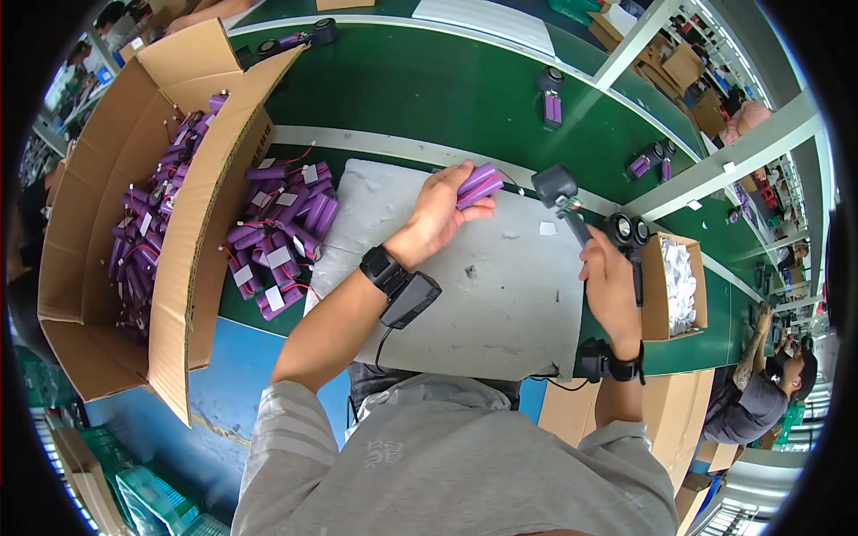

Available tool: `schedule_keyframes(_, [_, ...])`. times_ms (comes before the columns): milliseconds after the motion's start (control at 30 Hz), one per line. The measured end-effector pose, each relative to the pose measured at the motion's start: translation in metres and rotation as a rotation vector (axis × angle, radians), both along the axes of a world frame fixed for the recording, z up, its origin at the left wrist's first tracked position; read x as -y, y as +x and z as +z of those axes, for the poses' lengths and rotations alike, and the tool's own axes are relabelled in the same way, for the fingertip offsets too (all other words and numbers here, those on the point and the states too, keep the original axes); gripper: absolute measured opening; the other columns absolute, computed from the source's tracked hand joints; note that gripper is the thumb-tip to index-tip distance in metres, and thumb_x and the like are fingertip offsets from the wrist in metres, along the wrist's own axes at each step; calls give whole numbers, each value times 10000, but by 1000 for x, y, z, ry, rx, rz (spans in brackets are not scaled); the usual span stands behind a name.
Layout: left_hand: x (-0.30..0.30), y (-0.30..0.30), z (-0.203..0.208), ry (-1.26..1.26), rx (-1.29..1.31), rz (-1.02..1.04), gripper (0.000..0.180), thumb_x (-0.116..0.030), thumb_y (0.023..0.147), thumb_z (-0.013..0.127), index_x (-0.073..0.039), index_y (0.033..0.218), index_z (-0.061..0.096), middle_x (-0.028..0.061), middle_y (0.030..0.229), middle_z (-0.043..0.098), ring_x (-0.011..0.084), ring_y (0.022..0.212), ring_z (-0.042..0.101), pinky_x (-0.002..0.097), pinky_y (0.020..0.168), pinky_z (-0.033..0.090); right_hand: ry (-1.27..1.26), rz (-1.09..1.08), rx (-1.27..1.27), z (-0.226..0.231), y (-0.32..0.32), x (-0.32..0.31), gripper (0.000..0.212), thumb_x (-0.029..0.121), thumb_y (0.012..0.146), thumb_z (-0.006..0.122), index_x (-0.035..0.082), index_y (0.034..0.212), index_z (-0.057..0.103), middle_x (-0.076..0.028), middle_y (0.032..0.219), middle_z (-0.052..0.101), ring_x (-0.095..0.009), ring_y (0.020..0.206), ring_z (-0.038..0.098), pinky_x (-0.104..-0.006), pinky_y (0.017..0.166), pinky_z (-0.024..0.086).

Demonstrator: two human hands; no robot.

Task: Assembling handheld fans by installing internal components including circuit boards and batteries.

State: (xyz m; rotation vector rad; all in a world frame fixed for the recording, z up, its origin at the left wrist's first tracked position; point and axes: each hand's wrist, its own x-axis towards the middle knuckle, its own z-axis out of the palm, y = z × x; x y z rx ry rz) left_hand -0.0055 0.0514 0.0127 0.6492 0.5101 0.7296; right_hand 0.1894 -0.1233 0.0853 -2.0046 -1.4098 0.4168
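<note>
My left hand [438,214] is closed around a purple battery pack [481,186], two cells side by side with a thin wire at the far end. It is held over the grey foam mat [447,295]. To the right, my right hand [611,284] grips the slim handle of a black round-headed device [556,186], with what looks like a bit of circuit board showing below the head. The device and the battery pack are apart. Close beyond my right hand stand more black round-headed devices [626,230].
Purple battery packs [281,228] with white tags lie heaped left of the mat, beside a large cardboard box [174,295] of more packs. A small carton [659,290] of white pieces is at right. Devices with purple batteries [551,109] lie on the green conveyor [402,89]. A co-worker [769,393] is far right.
</note>
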Motion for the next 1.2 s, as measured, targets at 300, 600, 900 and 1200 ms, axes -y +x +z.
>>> schedule_keyframes(300, [9,9,1,851,-161,465,386,-49,886,656,5,1255,552,113,1201,594,200,997,621,323,837,525,-140,377,430,-39,-54,4,311,192,915,602,11,1168,596,-182,812,611,-332,655,621,-402,564,482])
schedule_keyframes(600, [61,14,14,1339,-183,298,387,-15,828,711,-17,1194,589,152,1236,600,236,1059,634,315,884,518,243,378,-724,-62,-24,-36,466,339,978,551,-33,1257,518,-81,912,634,-115,689,592,-290,577,486])
schedule_keyframes(900, [60,4,15,1180,-281,76,358,-26,876,670,4,1216,561,149,1109,671,194,891,685,297,798,552,494,350,-856,-82,-30,-31,390,173,963,580,-47,1273,494,-85,963,639,-94,723,585,-231,583,481])
schedule_keyframes(1200, [61,11,17,830,-90,-63,362,-17,889,649,22,1239,564,124,1010,693,137,909,660,291,760,548,494,235,-841,-91,-28,-29,301,132,956,564,-38,1202,530,-49,918,613,-89,652,547,-221,541,432])
